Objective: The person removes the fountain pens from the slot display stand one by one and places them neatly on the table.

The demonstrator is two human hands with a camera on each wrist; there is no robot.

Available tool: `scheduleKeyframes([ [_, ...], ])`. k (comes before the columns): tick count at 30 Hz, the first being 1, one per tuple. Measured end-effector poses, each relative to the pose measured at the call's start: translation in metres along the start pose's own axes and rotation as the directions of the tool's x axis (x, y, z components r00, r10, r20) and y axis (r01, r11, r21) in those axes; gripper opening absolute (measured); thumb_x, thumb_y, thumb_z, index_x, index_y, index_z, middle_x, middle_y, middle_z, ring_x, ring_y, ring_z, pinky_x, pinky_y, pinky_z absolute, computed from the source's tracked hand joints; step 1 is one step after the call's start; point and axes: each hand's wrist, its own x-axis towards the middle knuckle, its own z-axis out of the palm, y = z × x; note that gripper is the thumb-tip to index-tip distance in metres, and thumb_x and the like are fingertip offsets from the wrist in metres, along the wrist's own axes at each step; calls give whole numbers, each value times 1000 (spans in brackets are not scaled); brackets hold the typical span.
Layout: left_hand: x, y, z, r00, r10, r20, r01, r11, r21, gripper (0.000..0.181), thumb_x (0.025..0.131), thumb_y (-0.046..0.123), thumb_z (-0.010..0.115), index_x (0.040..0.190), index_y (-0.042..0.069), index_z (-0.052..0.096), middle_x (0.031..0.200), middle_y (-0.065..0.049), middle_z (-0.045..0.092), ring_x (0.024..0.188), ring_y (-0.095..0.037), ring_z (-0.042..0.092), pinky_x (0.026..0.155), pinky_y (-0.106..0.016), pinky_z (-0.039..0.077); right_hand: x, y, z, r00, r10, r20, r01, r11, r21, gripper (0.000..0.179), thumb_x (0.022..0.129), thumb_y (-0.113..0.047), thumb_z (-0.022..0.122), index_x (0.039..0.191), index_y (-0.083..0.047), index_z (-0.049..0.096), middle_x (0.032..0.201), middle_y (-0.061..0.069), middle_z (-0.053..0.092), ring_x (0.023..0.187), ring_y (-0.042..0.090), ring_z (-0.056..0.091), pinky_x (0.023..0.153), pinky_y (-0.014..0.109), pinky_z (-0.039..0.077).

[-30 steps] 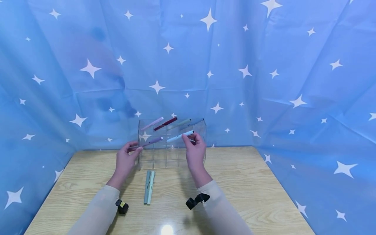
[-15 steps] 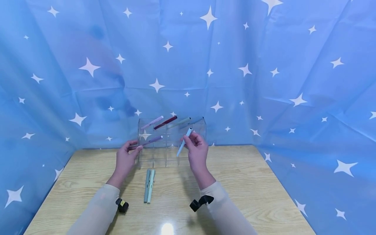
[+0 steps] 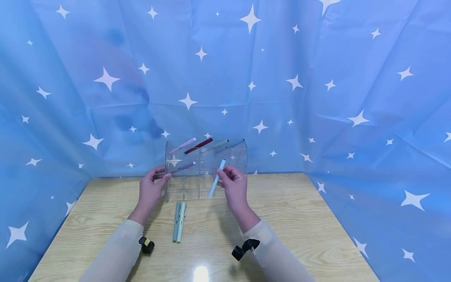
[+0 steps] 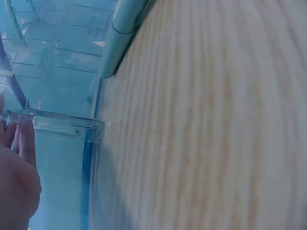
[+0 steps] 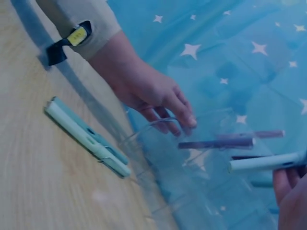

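A clear divided organizer stands at the back of the table. My left hand grips its left side wall between thumb and fingers. With thumb and fingers, my right hand pinches a light blue pen, steeply tilted in front of the organizer's right half. A purple pen leans in the lower left compartment. Along the upper row lean a lilac pen, a dark red pen, a pale green pen and a blue pen.
A grey-green pen and a mint pen lie side by side on the wooden table, before the organizer. A blue star-patterned curtain hangs behind and at both sides.
The light blue pen has swung from a shallow slant to a steep one, and its lower end has come down. My right hand has drawn slightly lower. My left hand stays put.
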Motion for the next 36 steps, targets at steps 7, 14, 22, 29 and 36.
scheduleKeyframes([
  [7,0,2,0,1000,0,-2,0,1000,-7,42,104,27,82,138,5,72,120,-18,76,94,-15,71,68,-19,57,-11,5,1,998,51,19,-51,999,-10,13,102,-4,81,113,1,79,96,8,76,86,20,80,77,35,68],
  [14,0,2,1,1000,-4,5,4,1000,-15,42,105,25,81,140,3,71,122,-20,75,95,-14,71,69,-18,57,-19,14,0,994,108,17,-108,994,-8,10,102,-6,81,111,-3,80,97,7,76,91,25,80,77,33,68],
  [22,1,1,0,1000,7,-1,-8,1000,-15,42,105,23,81,139,1,70,122,-22,75,93,-9,70,71,-17,58,-26,26,0,987,156,27,-157,987,18,15,101,-1,80,112,8,77,94,5,75,85,16,75,74,34,68],
  [29,1,1,0,1000,5,0,-5,1000,-22,43,105,23,82,140,1,70,122,-21,75,95,-13,70,71,-18,59,-37,38,3,975,212,59,-210,977,-48,22,101,-5,82,115,11,76,91,3,74,82,12,74,74,33,68],
  [36,0,1,0,1000,2,2,-2,1000,-21,42,104,23,82,139,1,71,120,-21,75,93,-14,70,70,-18,58,-50,46,9,958,258,123,-244,963,-118,24,104,-9,80,120,9,76,97,6,76,86,15,76,78,37,69],
])
